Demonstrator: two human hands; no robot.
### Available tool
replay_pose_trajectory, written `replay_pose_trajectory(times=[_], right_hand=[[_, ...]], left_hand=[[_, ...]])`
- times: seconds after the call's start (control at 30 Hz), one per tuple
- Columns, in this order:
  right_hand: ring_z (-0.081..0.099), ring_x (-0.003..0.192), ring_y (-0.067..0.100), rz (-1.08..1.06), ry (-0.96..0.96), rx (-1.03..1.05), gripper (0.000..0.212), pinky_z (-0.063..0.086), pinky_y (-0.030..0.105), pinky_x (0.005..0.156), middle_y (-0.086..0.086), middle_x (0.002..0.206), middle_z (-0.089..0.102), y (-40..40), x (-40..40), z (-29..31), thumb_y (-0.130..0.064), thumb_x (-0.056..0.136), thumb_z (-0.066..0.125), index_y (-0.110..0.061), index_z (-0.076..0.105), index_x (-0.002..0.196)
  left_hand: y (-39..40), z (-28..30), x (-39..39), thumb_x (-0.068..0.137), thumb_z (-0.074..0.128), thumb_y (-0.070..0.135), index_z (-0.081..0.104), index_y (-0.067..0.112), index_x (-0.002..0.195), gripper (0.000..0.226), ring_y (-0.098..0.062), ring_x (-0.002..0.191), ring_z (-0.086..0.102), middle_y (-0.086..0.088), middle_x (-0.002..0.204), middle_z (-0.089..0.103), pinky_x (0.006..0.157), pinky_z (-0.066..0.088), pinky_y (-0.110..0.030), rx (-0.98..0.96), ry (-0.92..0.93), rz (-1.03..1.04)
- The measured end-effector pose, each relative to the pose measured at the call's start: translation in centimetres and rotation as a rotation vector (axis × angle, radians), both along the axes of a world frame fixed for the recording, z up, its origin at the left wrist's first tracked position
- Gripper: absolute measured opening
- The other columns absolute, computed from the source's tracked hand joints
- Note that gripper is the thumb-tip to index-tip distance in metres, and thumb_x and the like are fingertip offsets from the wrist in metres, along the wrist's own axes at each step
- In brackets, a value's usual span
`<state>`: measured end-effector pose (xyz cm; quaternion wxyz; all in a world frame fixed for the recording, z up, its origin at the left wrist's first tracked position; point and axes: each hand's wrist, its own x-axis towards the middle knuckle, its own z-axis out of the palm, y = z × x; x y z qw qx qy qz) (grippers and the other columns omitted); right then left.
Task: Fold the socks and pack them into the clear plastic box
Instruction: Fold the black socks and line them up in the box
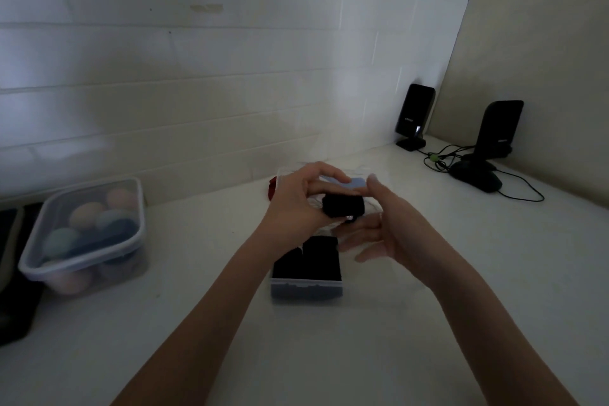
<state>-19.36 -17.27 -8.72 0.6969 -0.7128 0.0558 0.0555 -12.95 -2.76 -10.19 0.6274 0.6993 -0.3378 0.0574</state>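
Observation:
A clear plastic box (306, 288) stands on the white counter in front of me, with two dark folded socks (308, 259) in its near end. Above its far end my left hand (296, 201) grips a black folded sock (342, 206) between thumb and curled fingers. My right hand (389, 227) is beside that sock on the right, fingers straight and spread, touching or nearly touching it. A pale blue sock (357, 182) shows just behind the black one. Something red (272, 188) lies behind the box, mostly hidden.
A lidded clear tub (82, 234) of pastel rolled items sits at the left. Two black speakers (413, 115) (497, 132), a black mouse (476, 176) and cables lie at the back right corner. A dark object (13, 273) lies at the left edge. A tiled wall runs behind.

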Motion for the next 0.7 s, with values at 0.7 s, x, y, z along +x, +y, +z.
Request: replay_pose_trajectory(times=[0.7], right_hand=[[0.069,0.070,0.022,0.004,-0.001,-0.545,0.021,0.061,0.029,0.069,0.014,0.081,0.069,-1.3,-2.1,-0.5,0.001,0.078,0.069,-0.012,0.059,0.091]], left_hand=[[3.0,-0.6,-0.4,0.071,0.075,0.015,0.074,0.018,0.086,0.015,-0.010,0.072,0.062,-0.001,0.085,0.072,0.073,0.051,-0.026,0.966,-0.314,0.006]])
